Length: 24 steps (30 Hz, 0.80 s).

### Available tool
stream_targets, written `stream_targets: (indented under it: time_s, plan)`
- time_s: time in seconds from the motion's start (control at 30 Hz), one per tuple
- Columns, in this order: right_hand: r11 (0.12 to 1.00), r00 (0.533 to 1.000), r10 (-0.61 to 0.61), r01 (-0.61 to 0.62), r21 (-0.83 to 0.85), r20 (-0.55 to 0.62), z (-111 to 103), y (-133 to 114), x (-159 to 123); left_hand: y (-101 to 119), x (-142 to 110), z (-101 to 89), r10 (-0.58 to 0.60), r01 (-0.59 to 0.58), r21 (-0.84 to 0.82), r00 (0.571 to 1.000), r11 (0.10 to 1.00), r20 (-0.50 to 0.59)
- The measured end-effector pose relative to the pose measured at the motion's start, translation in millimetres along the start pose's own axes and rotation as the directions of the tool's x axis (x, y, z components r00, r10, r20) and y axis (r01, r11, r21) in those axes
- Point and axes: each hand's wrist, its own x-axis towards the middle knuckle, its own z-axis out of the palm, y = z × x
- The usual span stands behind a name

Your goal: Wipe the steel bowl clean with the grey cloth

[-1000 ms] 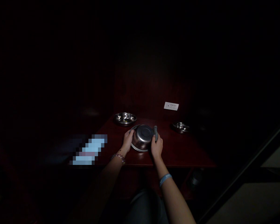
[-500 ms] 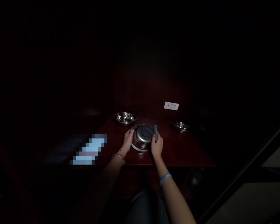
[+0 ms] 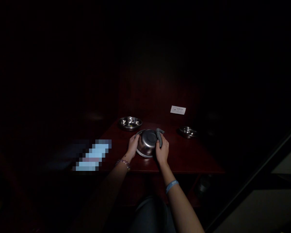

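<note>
A steel bowl [image 3: 147, 145] is tilted up over the dark red table, its underside turned towards me. My left hand [image 3: 133, 146] grips the rim on its left side, thumb on the outer wall. In my right hand [image 3: 163, 151] is a grey cloth [image 3: 159, 136], which lies against the bowl's right side and upper edge. Part of the cloth and some right fingers are hidden behind the bowl.
Behind and left stands another steel bowl [image 3: 130, 124] with a bit of something yellow-green inside. A smaller steel bowl [image 3: 188, 132] is at the right. A white socket plate [image 3: 178, 110] sits on the back panel of the red table [image 3: 184, 161]. Surroundings are very dark.
My right hand and the cloth have shifted slightly left against the bowl, and the cloth's top now folds over to the right. My left hand and the bowl stay nearly still.
</note>
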Motion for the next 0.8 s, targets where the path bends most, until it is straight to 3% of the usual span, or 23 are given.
stream_targets:
  time_s: [0.37, 0.8]
  plan:
    - [0.974, 0.966, -0.225, 0.227, 0.003, 0.128, -5.2, -16.2, -2.4, 1.9, -1.0, 1.5, -0.022, 0.022, -0.016, 1.000, 1.000, 0.000]
    - [0.919, 0.897, -0.391, 0.370, 0.133, 0.207, -6.7, -20.2, -4.6, 6.3, -1.9, 3.0, -0.007, 0.007, -0.043, 1.000, 0.999, 0.002]
